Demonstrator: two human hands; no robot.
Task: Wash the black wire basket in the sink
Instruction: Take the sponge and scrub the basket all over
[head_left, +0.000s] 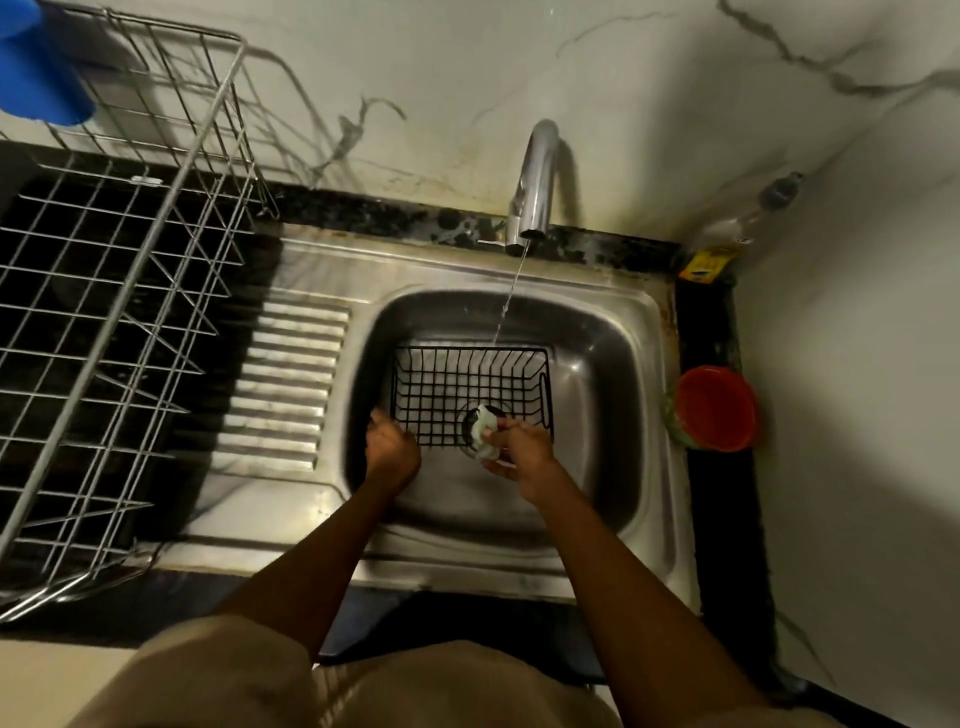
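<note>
The black wire basket (467, 387) sits upright in the steel sink (613, 353), under a thin stream of water from the tap (537, 182). My left hand (390, 448) grips the basket's near left corner. My right hand (519, 446) is closed on a pale scrub pad (484, 422) and presses it against the basket's near rim, over the drain. The stream lands at the basket's far right edge.
A large silver wire dish rack (119, 322) stands on the counter to the left, with a blue item (36, 67) at its far corner. The ribbed drainboard (291, 384) lies between rack and sink. A red bowl (719, 408) and a bottle (737, 228) stand to the right.
</note>
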